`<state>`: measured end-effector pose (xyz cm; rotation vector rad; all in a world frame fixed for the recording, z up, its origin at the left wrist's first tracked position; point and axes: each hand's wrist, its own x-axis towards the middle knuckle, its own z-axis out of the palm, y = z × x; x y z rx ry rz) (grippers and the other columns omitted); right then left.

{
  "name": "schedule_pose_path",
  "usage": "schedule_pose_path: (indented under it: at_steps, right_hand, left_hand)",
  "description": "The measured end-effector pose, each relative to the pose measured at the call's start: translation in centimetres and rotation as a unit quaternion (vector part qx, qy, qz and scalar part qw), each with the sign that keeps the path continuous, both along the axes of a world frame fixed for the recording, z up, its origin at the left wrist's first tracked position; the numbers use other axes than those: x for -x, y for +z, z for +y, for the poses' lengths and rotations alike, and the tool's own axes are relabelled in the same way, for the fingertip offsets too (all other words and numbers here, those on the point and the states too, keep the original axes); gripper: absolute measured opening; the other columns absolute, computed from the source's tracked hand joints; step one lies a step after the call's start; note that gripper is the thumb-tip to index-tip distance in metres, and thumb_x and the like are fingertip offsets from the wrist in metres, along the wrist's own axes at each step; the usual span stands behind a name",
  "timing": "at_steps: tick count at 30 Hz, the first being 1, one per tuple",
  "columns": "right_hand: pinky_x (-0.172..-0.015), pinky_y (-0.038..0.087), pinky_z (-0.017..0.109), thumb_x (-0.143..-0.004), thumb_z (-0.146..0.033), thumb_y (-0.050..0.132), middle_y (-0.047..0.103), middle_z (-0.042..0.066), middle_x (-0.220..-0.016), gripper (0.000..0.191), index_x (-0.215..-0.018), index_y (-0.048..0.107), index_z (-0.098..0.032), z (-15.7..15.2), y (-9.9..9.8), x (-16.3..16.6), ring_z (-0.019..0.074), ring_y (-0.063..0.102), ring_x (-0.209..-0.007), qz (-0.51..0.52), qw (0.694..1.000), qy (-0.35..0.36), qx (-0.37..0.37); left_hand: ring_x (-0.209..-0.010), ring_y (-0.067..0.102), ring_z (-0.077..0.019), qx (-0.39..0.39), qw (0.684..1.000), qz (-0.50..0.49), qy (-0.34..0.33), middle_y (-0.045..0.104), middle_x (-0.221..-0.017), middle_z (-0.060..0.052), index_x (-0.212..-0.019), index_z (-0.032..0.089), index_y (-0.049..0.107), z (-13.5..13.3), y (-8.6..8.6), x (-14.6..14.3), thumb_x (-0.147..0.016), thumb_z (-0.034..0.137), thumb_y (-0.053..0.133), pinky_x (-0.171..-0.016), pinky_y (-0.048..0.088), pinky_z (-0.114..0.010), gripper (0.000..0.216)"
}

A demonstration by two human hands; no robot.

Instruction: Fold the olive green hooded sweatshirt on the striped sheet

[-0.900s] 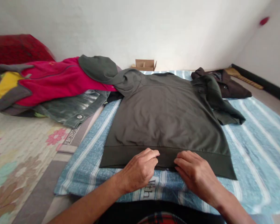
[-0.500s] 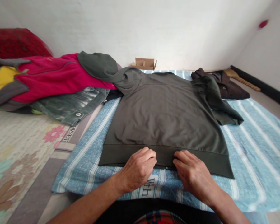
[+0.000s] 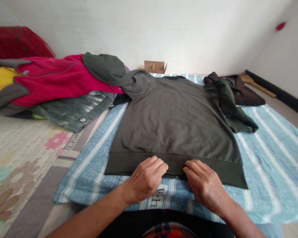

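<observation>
A dark olive-grey sweatshirt (image 3: 178,119) lies spread on a blue striped cloth, its wide hem band nearest me and its collar toward the wall. My left hand (image 3: 149,177) is closed on the hem, left of its middle. A short way to the right, my right hand (image 3: 203,181) pinches the same hem. The thumbs are mostly hidden beneath the fingers. The sweatshirt's left sleeve stretches over a pink jacket (image 3: 54,79), while its right sleeve lies bunched on the blue cloth.
Under the pink jacket lies a grey denim garment (image 3: 76,112). A small open cardboard box (image 3: 155,67) stands by the wall. Dark brown clothing (image 3: 248,94) and a brush-like thing (image 3: 258,84) are at the back right. The blue striped cloth (image 3: 270,158) covers the surface beside floral bedding (image 3: 22,158).
Both hands keep their grip on the hem, with the left shifted very slightly to the right. The sweatshirt lies almost as before.
</observation>
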<state>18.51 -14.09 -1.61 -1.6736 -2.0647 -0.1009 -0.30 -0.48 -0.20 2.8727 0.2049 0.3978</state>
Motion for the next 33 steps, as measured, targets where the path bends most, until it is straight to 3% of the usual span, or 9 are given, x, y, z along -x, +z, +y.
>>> schedule_pose_path:
  at_steps: [7,20,33]
  right_hand:
    - [-0.079,0.047,0.037,-0.088,-0.006,0.038,0.060,0.013,-0.101,0.023,-0.094,0.060,-0.012,-0.2,-0.5,-0.1,0.0234,0.053,-0.097,0.008,1.000,0.000,-0.003]
    - [-0.084,0.048,0.039,-0.087,-0.006,0.038,0.058,0.014,-0.107,0.023,-0.091,0.060,-0.013,-1.0,-0.4,0.2,0.0235,0.050,-0.102,0.024,1.000,0.014,0.003]
    - [-0.085,0.047,0.038,-0.085,-0.006,0.042,0.058,0.013,-0.107,0.021,-0.093,0.059,-0.014,-1.1,-0.1,0.1,0.0235,0.051,-0.102,0.047,0.998,0.020,0.043]
  left_hand:
    - [-0.067,0.041,-0.0161,-0.016,1.000,-0.024,0.000,0.050,-0.073,-0.004,-0.068,0.016,0.050,0.1,-0.3,0.2,-0.089,0.009,0.032,-0.065,0.037,-0.030,0.029]
    - [-0.066,0.041,-0.0162,-0.018,0.999,-0.003,-0.037,0.048,-0.070,-0.004,-0.066,0.017,0.048,0.0,0.2,0.6,-0.088,0.008,0.033,-0.063,0.036,-0.029,0.028]
    - [-0.072,0.045,-0.0160,0.008,0.999,0.045,-0.024,0.051,-0.076,-0.004,-0.071,0.016,0.052,0.7,0.9,1.3,-0.087,0.011,0.043,-0.066,0.037,-0.028,0.019]
